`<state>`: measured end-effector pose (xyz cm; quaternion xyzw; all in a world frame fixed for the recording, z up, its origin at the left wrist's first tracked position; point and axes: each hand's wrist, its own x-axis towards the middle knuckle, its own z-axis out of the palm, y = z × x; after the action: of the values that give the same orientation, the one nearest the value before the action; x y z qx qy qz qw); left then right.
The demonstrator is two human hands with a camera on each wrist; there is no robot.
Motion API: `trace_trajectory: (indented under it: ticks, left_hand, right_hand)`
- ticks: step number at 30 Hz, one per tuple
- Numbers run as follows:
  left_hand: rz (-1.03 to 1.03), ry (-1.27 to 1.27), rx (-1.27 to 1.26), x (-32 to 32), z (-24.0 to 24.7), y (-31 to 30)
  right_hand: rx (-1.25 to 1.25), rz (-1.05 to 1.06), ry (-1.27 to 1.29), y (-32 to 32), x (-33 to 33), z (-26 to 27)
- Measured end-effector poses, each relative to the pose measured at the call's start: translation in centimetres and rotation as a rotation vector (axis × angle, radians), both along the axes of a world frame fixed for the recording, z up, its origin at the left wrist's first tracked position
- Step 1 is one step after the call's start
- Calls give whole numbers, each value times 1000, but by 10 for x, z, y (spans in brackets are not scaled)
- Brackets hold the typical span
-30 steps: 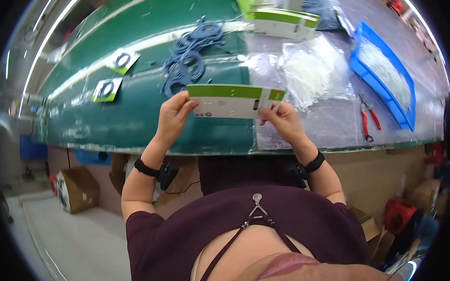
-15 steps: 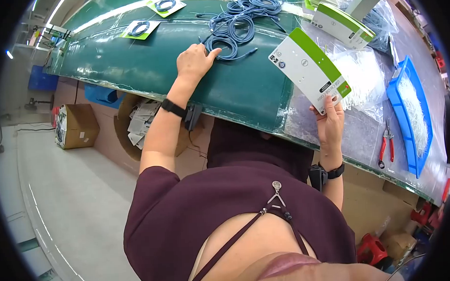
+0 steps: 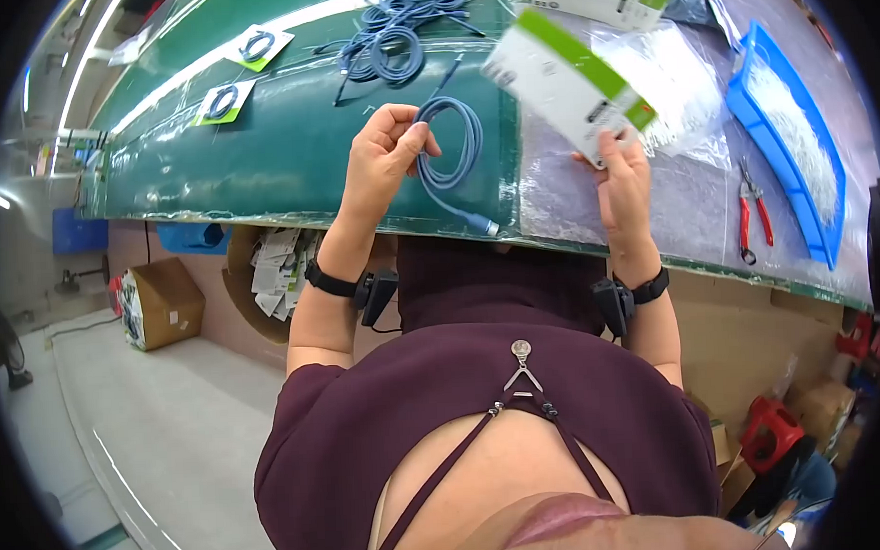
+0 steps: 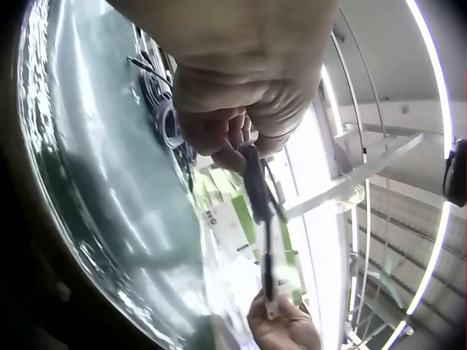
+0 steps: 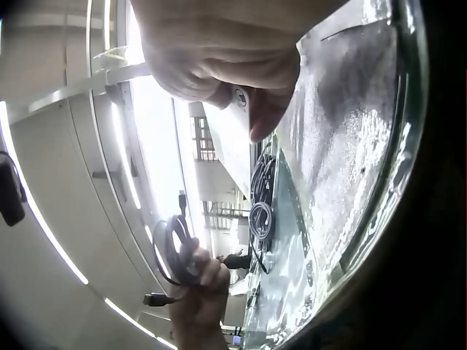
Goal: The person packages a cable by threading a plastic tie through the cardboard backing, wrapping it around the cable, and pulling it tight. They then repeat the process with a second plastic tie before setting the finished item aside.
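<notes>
A coiled blue cable is pinched between the thumb and fingers of my left hand, its coil held up over the green table's front part. One plug end hangs toward the table edge and the other points away from me. My right hand grips a white and green packaging card by its lower corner, thumb on the printed face. In the left wrist view the coil shows edge-on below the left fingers. The right wrist view shows the card edge-on in the right fingers.
More coiled blue cables lie behind my left hand. Two cards with cables lie at the left. A stack of cards stands at the back. At the right are clear plastic bags, red-handled pliers and a blue tray.
My left hand has left the card, reached to the cable pile and lifted one coil toward me. The right hand alone now holds the card, tilted and off to the right.
</notes>
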<state>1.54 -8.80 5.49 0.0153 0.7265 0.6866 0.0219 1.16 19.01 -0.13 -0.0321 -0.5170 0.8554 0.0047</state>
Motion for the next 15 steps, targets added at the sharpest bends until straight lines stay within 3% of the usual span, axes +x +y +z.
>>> trace_trajectory:
  ticks: [1, 3, 5, 6, 10, 15]
  left_hand:
    - [-26, 63, -39, 1, 6, 9]
    - [-71, 119, -71, -1, 10, 27]
    - [-46, 401, -432, -8, 9, 46]
    - [-27, 550, -612, -12, 8, 54]
    - [58, 634, -742, -25, -7, 74]
    - [168, 678, -713, -11, 5, 75]
  right_hand:
    - [98, 51, 12, 2, 0, 3]
    - [57, 114, -18, -6, 4, 12]
    - [-34, 281, -62, -17, 8, 19]
    - [-33, 267, -62, -19, 9, 20]
    - [-42, 296, -76, -25, 10, 19]
    - [-19, 194, -113, -15, 1, 18]
